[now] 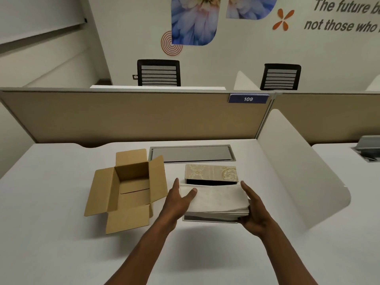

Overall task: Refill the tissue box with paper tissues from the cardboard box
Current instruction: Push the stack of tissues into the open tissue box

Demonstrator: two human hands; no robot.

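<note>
A: What does the room look like?

B: A white desk (pixel 51 233) fills the near part of the view, backed by a tan partition (pixel 133 116) with a blue tag reading 109 (pixel 248 99). A white curved divider (pixel 298 171) stands at the desk's right edge. Beyond the partition are two black chairs (pixel 158 73) and a wall with blue flower graphics (pixel 194 19) and part of a slogan.

A: And on the desk?

B: At the far middle, a grey cable hatch (pixel 192 153) is set into the surface. Left of centre sits the cardboard box (pixel 127 188), its flaps folded out, with no tissues visible in the part of its inside that shows. Right of it lies the tissue box (pixel 210 172), its patterned beige cover tilted up at the far side above a dark gap, its grey base showing at the near edge.

A: Where are the tissues?

B: A white stack of paper tissues (pixel 220 199) sits over the tissue box's base, between both hands.

A: How are the hands placed?

B: The left hand (pixel 178 200) presses the stack's left end, thumb lying on top, fingers (pixel 175 183) together and pointing away. The right hand (pixel 255 210) cups the right end, its fingers wrapped under the near right corner, thumb stretched along the side.
</note>
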